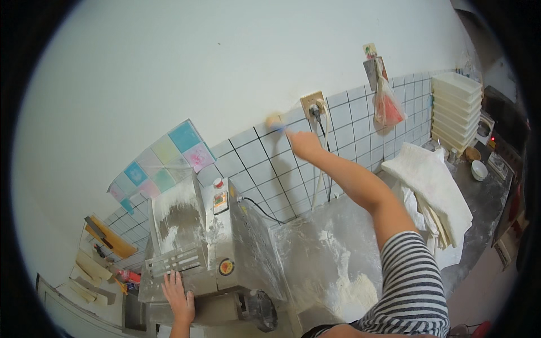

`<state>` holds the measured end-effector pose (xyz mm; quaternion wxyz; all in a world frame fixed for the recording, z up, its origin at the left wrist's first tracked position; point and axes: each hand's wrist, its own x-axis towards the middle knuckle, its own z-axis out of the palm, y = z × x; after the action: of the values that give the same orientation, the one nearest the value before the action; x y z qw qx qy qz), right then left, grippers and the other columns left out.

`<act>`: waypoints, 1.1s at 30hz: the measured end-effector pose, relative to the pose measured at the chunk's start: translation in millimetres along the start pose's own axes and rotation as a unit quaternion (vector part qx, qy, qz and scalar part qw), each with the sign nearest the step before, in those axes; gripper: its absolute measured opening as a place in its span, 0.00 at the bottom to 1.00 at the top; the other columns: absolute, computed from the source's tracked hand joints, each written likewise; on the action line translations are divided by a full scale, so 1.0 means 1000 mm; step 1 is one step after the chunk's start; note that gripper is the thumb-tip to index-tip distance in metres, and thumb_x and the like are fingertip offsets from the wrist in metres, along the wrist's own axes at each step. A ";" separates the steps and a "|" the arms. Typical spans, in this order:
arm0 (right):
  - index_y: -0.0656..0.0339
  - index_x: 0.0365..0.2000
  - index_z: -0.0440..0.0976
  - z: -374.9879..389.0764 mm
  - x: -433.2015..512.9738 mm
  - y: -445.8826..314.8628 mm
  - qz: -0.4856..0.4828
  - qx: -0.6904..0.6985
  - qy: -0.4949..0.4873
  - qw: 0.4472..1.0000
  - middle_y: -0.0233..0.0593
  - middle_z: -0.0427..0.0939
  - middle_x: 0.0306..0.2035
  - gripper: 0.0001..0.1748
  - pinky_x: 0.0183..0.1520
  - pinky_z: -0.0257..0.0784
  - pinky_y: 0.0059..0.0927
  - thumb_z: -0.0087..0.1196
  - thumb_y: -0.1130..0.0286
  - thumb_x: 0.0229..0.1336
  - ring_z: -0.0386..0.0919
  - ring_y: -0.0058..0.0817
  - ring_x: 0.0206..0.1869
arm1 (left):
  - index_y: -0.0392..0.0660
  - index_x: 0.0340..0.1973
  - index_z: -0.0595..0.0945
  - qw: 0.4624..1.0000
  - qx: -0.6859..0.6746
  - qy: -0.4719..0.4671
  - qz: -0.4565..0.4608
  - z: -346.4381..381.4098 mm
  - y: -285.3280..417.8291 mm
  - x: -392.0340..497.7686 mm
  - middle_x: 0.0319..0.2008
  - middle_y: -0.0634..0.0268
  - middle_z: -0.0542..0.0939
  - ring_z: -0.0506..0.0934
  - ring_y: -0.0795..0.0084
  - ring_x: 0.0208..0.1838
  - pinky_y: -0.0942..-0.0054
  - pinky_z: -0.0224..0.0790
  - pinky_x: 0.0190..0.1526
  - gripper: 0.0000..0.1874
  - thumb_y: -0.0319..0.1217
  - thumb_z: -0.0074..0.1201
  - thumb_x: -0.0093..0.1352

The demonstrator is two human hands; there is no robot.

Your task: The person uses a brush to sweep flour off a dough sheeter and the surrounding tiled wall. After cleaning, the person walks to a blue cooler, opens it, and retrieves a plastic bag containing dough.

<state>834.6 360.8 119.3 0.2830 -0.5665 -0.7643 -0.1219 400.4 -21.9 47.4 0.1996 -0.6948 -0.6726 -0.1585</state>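
My right arm reaches out to the tiled wall, near its top edge. In my right hand is a small tool with a blue part and a pale yellow end; motion blurs it, and it may be a brush. My left hand rests with fingers spread on the front of a floury stainless-steel machine, perhaps a dough sheeter. Its slotted plate lies just above my fingertips. A red button and a switch panel sit on top.
A wall socket with plugged-in cables is right of the tool. Flour lies on the metal worktop. Folded white cloths, a white bowl and stacked plastic trays stand to the right. A plastic bag hangs on the wall.
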 end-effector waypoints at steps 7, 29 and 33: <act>0.55 0.41 0.72 -0.033 0.042 0.068 0.139 0.114 0.216 0.960 0.44 0.78 0.24 0.14 0.26 0.72 0.44 0.46 0.71 0.53 0.78 0.42 0.25 | 0.40 0.65 0.56 1.000 0.015 -0.006 -0.008 0.000 0.003 0.000 0.66 0.50 0.56 0.49 0.46 0.70 0.45 0.32 0.67 0.31 0.40 0.35 0.67; 0.61 0.40 0.74 -0.219 0.272 -0.099 0.056 0.194 0.331 0.922 0.53 0.74 0.45 0.16 0.44 0.73 0.45 0.41 0.68 0.54 0.76 0.48 0.44 | 0.43 0.62 0.62 0.999 -0.026 -0.007 -0.032 -0.009 0.005 0.004 0.65 0.50 0.58 0.51 0.44 0.69 0.45 0.36 0.67 0.35 0.39 0.47 0.59; 0.55 0.43 0.76 -0.142 0.255 -0.192 -0.119 0.205 0.198 0.951 0.49 0.74 0.48 0.17 0.51 0.70 0.44 0.44 0.70 0.53 0.74 0.44 0.50 | 0.42 0.63 0.60 0.998 -0.009 -0.034 -0.046 -0.012 0.007 0.006 0.66 0.50 0.57 0.50 0.44 0.69 0.47 0.35 0.67 0.35 0.37 0.44 0.59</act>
<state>646.9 429.2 406.2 0.5221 -0.3655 -0.7634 -0.1047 408.3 -23.0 60.5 0.1622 -0.6700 -0.7088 -0.1499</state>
